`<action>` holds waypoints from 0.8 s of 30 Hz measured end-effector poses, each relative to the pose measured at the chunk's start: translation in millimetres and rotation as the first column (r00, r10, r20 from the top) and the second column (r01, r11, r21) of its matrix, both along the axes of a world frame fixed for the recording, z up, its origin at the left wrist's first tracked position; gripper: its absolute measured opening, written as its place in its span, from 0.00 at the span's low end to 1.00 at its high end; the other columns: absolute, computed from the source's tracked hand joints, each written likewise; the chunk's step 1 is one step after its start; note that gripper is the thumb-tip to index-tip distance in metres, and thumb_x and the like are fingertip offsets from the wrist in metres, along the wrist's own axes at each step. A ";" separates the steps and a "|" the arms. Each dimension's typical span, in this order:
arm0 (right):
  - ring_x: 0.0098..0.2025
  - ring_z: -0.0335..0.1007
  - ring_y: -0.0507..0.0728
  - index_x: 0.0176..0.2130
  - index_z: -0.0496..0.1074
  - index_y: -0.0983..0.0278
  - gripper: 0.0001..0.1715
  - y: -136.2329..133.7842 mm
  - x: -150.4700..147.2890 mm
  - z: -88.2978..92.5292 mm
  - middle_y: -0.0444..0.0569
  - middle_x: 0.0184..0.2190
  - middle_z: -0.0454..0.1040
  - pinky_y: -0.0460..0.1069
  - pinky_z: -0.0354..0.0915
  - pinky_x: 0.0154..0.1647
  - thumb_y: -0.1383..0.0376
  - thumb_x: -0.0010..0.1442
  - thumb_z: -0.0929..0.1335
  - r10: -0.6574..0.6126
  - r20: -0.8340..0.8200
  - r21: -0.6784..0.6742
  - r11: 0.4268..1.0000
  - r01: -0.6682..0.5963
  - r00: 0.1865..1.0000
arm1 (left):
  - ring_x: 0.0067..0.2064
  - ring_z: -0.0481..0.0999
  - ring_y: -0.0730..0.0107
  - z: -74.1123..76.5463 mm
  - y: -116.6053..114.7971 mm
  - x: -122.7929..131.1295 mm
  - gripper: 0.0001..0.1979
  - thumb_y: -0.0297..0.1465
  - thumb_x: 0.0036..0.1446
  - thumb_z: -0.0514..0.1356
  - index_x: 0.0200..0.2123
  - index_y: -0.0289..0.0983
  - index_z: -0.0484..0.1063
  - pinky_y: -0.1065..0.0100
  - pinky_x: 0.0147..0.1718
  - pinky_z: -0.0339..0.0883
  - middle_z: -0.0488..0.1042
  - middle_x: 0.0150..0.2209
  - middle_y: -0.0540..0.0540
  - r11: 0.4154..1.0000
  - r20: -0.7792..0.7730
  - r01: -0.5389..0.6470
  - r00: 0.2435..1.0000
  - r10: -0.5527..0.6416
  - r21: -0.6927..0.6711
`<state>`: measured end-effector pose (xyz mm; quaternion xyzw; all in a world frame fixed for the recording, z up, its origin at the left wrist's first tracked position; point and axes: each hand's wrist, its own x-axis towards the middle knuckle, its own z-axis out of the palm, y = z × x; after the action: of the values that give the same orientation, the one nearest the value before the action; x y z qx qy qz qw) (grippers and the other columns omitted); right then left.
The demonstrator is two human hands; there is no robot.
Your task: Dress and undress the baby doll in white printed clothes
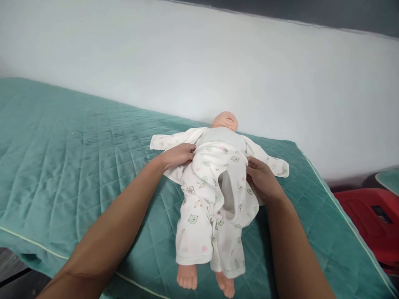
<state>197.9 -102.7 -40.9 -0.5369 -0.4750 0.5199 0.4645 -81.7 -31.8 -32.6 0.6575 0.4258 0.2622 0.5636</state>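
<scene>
A baby doll lies on its back, head toward the wall, bare feet toward me. It wears white printed trousers with an opening at the crotch, pulled up to its belly. A white printed top lies spread under and beside it, sleeves out to both sides. At the left side of the waist, my left hand has its fingers closed on the trousers' edge. My right hand is at the right side of the waist, fingers closed on the trouser cloth, its fingertips partly hidden.
A green quilted cover spreads over the bed beneath the doll. Behind it rises a white wall. Beyond the bed's right edge stands a red plastic object, with part of a green surface above it.
</scene>
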 end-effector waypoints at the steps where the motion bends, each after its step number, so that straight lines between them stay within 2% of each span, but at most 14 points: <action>1: 0.28 0.70 0.54 0.34 0.73 0.60 0.12 0.7 0.9 -1.5 0.42 0.28 0.76 0.49 0.66 0.31 0.64 0.47 0.75 0.004 -0.020 0.002 1.000 -0.004 1.000 | 0.31 0.73 0.61 -1.3 -0.2 0.8 0.03 0.28 0.44 0.62 0.25 0.38 0.71 0.64 0.28 0.63 0.72 0.24 0.46 1.000 0.031 -0.011 0.999 0.012 -0.023; 4: 0.29 0.70 0.53 0.35 0.74 0.60 0.12 2.0 3.9 -4.7 0.42 0.29 0.77 0.50 0.67 0.33 0.64 0.48 0.76 0.022 -0.088 0.005 1.000 -0.021 0.996 | 0.32 0.73 0.63 -5.4 -0.3 2.0 0.04 0.28 0.45 0.63 0.27 0.38 0.71 0.65 0.29 0.64 0.73 0.25 0.46 0.996 0.112 -0.043 0.992 0.052 -0.076; 8: 0.35 0.75 0.56 0.38 0.76 0.60 0.14 2.4 7.6 -5.9 0.45 0.34 0.79 0.52 0.69 0.39 0.62 0.50 0.76 0.052 -0.148 0.001 0.999 -0.052 0.988 | 0.31 0.73 0.65 -10.7 1.1 0.8 0.05 0.28 0.45 0.64 0.28 0.38 0.72 0.66 0.29 0.65 0.73 0.26 0.46 0.992 0.157 -0.039 0.986 0.059 -0.124; 13: 0.32 0.74 0.56 0.37 0.76 0.61 0.15 3.5 9.6 -6.8 0.46 0.32 0.79 0.51 0.69 0.35 0.60 0.48 0.77 0.029 -0.125 -0.024 0.999 -0.033 0.992 | 0.31 0.72 0.68 -11.8 1.1 0.5 0.07 0.26 0.43 0.62 0.30 0.37 0.73 0.68 0.29 0.64 0.74 0.28 0.48 0.985 0.184 -0.032 0.981 0.064 -0.172; 17: 0.30 0.73 0.55 0.36 0.74 0.61 0.16 2.7 8.8 -7.2 0.45 0.30 0.79 0.50 0.69 0.31 0.60 0.46 0.77 0.008 -0.064 -0.019 1.000 -0.010 0.998 | 0.29 0.71 0.70 -7.3 -1.4 1.9 0.07 0.24 0.40 0.60 0.27 0.37 0.73 0.69 0.28 0.64 0.74 0.27 0.48 0.981 0.144 -0.045 0.987 0.073 -0.188; 20: 0.30 0.72 0.54 0.36 0.73 0.61 0.16 2.0 9.0 -6.0 0.45 0.32 0.79 0.48 0.68 0.29 0.62 0.47 0.76 0.045 -0.048 -0.015 0.999 -0.046 0.998 | 0.32 0.73 0.66 -4.2 -2.1 1.0 0.07 0.24 0.39 0.61 0.27 0.38 0.74 0.68 0.29 0.66 0.76 0.28 0.46 0.988 0.107 -0.034 0.993 0.051 -0.152; 24: 0.27 0.70 0.52 0.35 0.71 0.60 0.14 4.0 11.2 -5.6 0.44 0.32 0.79 0.47 0.65 0.26 0.65 0.47 0.75 0.049 0.015 -0.042 0.998 -0.048 0.999 | 0.38 0.76 0.60 -3.3 -1.5 -1.5 0.10 0.25 0.39 0.61 0.29 0.39 0.75 0.66 0.33 0.68 0.78 0.33 0.45 0.994 0.061 0.052 0.997 -0.046 -0.093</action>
<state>209.2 -98.8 -46.5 -0.5390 -0.4806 0.5366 0.4366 -83.2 -33.3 -35.8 0.6325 0.4048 0.2471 0.6124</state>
